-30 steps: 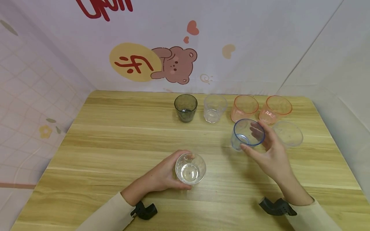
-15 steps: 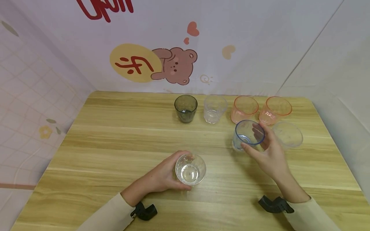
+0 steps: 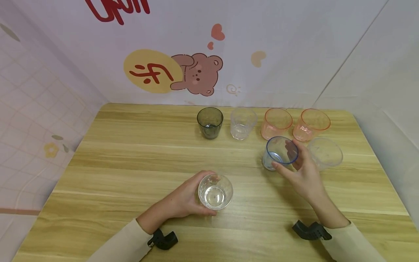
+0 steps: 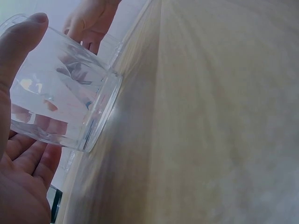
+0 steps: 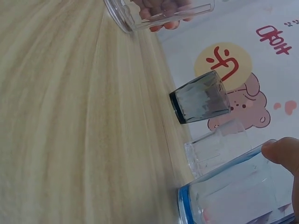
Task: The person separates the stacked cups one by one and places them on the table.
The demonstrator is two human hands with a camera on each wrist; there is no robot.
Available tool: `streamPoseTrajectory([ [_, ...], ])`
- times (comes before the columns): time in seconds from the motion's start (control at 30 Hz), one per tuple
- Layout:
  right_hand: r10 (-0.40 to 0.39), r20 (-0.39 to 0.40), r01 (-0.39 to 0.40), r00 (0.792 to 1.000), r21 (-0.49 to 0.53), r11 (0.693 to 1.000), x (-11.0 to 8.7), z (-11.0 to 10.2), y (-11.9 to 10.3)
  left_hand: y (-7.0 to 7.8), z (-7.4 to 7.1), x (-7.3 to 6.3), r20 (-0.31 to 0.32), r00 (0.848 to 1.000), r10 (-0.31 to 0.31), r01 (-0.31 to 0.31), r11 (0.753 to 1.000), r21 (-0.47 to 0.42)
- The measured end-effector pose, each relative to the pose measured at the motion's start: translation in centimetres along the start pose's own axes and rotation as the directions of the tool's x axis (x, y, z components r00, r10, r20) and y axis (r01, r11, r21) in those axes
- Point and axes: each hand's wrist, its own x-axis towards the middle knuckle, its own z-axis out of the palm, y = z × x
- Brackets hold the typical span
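My left hand [image 3: 190, 198] grips a clear cup [image 3: 216, 191] from its left side near the front middle of the table. In the left wrist view the thumb lies along this clear cup [image 4: 65, 88], the fingers beneath its far side. Farther right, my right hand [image 3: 306, 173] holds a blue-rimmed clear cup [image 3: 270, 160], thumb on the near side and fingers round the back. Its blue-banded base shows low in the right wrist view, at the tabletop. Both cups stand about upright. Just right of the right hand is another clear cup [image 3: 327, 153], partly hidden.
Along the back of the wooden table [image 3: 131, 153] stand a dark grey cup [image 3: 210, 125], a clear cup [image 3: 242, 125] and two orange-rimmed cups, one on the left [image 3: 275, 127] and one on the right [image 3: 306, 129]. A printed wall [image 3: 288, 80] rises behind them.
The blue-rimmed cup has come down slightly in my right hand, and the right wrist has shifted a little left. My left hand and its clear cup have stayed in place.
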Motion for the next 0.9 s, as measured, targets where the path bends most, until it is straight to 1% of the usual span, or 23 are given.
streamPoseTrajectory([
  [0.2,0.007,0.007,-0.007,1.000,0.006,1.000,0.04,0.02,0.01,0.07,-0.08,-0.05,0.004,1.000,-0.006,0.007,1.000,-0.019],
  [0.4,-0.009,-0.007,0.009,1.000,-0.010,1.000,-0.18,0.15,0.11,0.01,-0.06,-0.16,0.006,1.000,-0.005,0.005,1.000,-0.010],
  [0.63,-0.019,-0.016,0.019,1.000,-0.005,1.000,-0.26,0.12,0.37,0.32,0.03,-0.23,0.004,1.000,-0.015,0.015,1.000,-0.002],
  [0.73,-0.019,-0.015,0.019,1.000,-0.012,1.000,-0.27,0.06,0.43,0.40,0.05,-0.20,-0.001,1.000,-0.010,0.010,1.000,-0.002],
  [0.9,-0.013,-0.010,0.012,1.000,-0.029,1.000,-0.29,0.05,0.33,0.45,0.08,0.24,-0.026,0.999,0.023,-0.022,0.999,0.032],
])
